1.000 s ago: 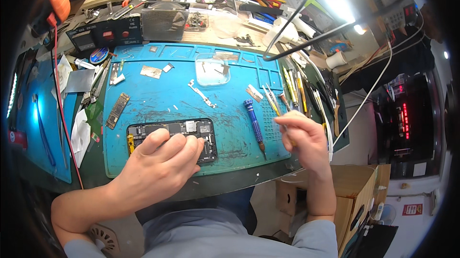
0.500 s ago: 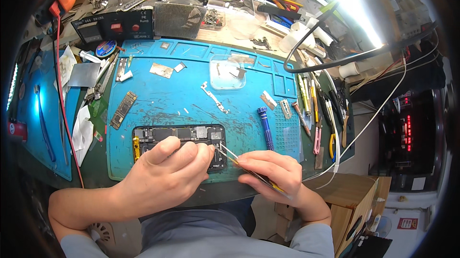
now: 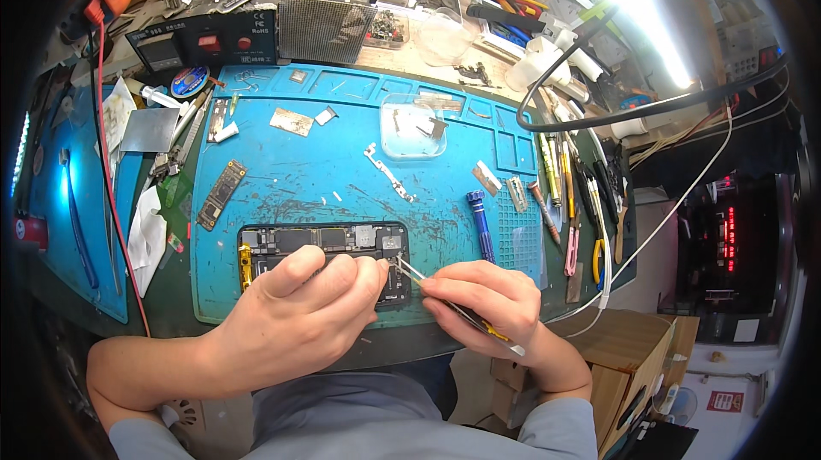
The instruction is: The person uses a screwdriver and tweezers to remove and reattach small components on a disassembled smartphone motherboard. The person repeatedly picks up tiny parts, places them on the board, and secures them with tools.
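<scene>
An opened smartphone [image 3: 342, 238] lies on the blue work mat [image 3: 299, 178] in front of me, its inner boards and connectors exposed. My left hand [image 3: 299, 306] reaches across it, fingers curled and thumb and forefinger pinched near the phone's right end. Whatever may be between those fingertips is too small or hidden to make out. In my right hand [image 3: 483, 297] is a pair of metal tweezers [image 3: 412, 269], held slantwise, with the tips down at the phone's right part beside my left fingertips. A yellow piece [image 3: 246, 266] shows at the phone's left end.
A blue screwdriver [image 3: 481, 225] lies right of the phone. Further off are a loose circuit board [image 3: 221, 195], a clear plastic dish [image 3: 413, 142] and a metal bracket [image 3: 389, 172]. Pliers and hand tools [image 3: 569, 186] line the right. A black cable [image 3: 633, 120] arches over the mat's far right.
The whole view has shifted slightly. Both hands stay at the phone's right end in nearly the same pose, the tweezers still in my right hand.
</scene>
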